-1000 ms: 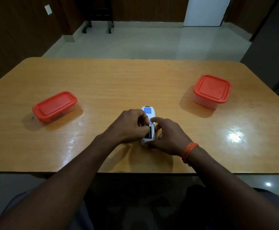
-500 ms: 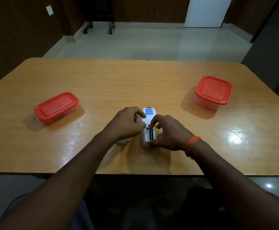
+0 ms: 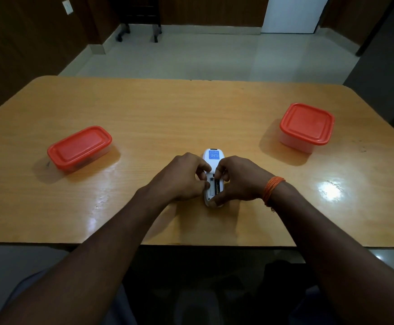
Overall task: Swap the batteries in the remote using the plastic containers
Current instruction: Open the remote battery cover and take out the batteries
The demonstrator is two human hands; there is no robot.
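Note:
A white remote (image 3: 213,156) lies face down near the table's front edge, with its battery compartment open. One black battery (image 3: 216,187) sits in the right slot, and the left slot looks bare. My left hand (image 3: 179,177) grips the remote's left side with curled fingers. Arched over the compartment, my right hand (image 3: 240,181) has a fingertip at the battery's far end and its thumb at the remote's near end. Two closed plastic containers with red lids stand apart from the hands: a rectangular container (image 3: 79,147) at left and a square container (image 3: 307,124) at right.
The wooden table (image 3: 191,109) is glossy, with a light glare at the right. Its front edge runs just below my forearms. Beyond the far edge are a tiled floor, chair legs and dark walls.
My right hand has moved from the remote's right side to arch over the compartment, thumb at the near end. My left fingers have slid to the remote's left edge.

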